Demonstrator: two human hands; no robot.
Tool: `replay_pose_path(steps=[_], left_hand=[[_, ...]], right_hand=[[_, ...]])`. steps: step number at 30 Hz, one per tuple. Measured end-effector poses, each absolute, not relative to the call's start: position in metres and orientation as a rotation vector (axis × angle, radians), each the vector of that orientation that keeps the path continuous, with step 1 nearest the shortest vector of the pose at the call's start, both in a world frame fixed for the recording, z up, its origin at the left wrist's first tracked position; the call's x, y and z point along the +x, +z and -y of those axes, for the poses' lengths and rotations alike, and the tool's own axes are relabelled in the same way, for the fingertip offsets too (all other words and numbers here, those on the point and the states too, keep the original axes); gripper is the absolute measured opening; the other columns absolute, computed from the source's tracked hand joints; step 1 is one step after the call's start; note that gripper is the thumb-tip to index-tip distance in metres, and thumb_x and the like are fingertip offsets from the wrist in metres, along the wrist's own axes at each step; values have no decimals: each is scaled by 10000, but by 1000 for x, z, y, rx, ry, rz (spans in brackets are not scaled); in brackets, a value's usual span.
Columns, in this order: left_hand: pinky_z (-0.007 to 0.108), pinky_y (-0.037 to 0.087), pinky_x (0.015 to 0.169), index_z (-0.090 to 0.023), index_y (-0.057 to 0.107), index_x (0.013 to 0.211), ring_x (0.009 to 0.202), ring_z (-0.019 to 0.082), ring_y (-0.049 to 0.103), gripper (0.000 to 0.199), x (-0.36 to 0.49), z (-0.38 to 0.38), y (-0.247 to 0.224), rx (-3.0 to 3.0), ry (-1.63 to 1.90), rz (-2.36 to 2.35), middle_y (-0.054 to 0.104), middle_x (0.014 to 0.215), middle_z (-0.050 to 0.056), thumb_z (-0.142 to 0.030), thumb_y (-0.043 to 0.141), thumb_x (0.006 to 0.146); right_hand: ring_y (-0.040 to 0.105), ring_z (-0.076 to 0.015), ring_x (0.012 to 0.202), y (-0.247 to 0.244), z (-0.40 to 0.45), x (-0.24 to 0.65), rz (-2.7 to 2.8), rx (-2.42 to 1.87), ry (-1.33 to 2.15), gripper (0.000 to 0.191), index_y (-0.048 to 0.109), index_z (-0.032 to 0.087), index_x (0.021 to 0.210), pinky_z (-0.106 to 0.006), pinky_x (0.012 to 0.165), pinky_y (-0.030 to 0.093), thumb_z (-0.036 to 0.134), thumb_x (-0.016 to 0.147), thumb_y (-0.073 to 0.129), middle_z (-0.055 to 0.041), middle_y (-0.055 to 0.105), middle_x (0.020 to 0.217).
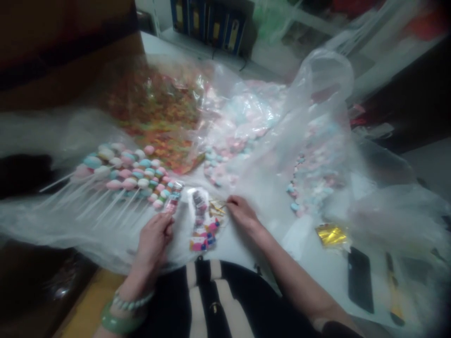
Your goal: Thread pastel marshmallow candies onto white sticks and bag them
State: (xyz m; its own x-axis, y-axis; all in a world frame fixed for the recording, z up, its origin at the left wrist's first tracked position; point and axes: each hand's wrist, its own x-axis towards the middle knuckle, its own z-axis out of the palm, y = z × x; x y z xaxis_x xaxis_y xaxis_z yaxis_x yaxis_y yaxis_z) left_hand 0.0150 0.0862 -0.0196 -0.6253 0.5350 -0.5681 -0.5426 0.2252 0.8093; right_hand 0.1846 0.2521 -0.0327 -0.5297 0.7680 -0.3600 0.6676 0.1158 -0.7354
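Left hand [153, 241]: gripping a clear printed packet [172, 199]
Right hand [243, 213]: pinching gold twist ties [216, 207]
Hands: apart, working just beside each other
Between them: a pile of printed packets [202, 225] is lying on the table
Farther: marshmallow lollipops [123, 170] are lying on a plastic sheet [52, 225], left of a bag of loose marshmallows [236, 136]

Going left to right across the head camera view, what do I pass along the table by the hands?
Lollipops → left hand → clear packet → printed packets → right hand → gold foil packet → black phone
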Motion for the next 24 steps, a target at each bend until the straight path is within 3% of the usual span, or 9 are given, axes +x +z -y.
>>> replay_pose_path(steps=[5, 9, 16, 24], left_hand=[[165, 174, 364, -159, 583, 641, 363, 36, 314, 322, 16, -90, -21, -88, 1524, -1517, 447, 447, -57, -399, 789, 583], [175, 151, 360, -153, 589, 623, 339, 26, 265, 312, 23, -95, -21, -68, 1475, -1516, 428, 419, -67, -392, 787, 592], [195, 206, 405, -152, 605, 624, 411, 45, 306, 344, 42, -102, -29, 7, 1562, -1485, 452, 474, -68, -422, 816, 606], [215, 241, 442, -159, 677, 703, 468, 66, 321, 264, 37, -96, -45, 144, 1592, -1563, 495, 540, -53, -408, 764, 711]], right_hand=[[547, -182, 812, -18, -247, 190, 2144, -1348, 1408, 145, 557, 231, 740, -288, 729, 443, 271, 831, 452, 12, 588, 760], [570, -189, 837, -7, -231, 179, 2136, -1099, 1193, 178, 586, 248, 855, -309, 773, 453, 235, 855, 408, -16, 634, 843], [539, -199, 699, -5, -180, 138, 2623, -660, 432, 130, 606, 186, 747, -331, 657, 357, 169, 821, 501, -67, 636, 726], [503, -197, 655, -13, -176, 133, 2627, -647, 221, 185, 599, 190, 724, -348, 620, 288, 169, 870, 488, -62, 618, 682]])
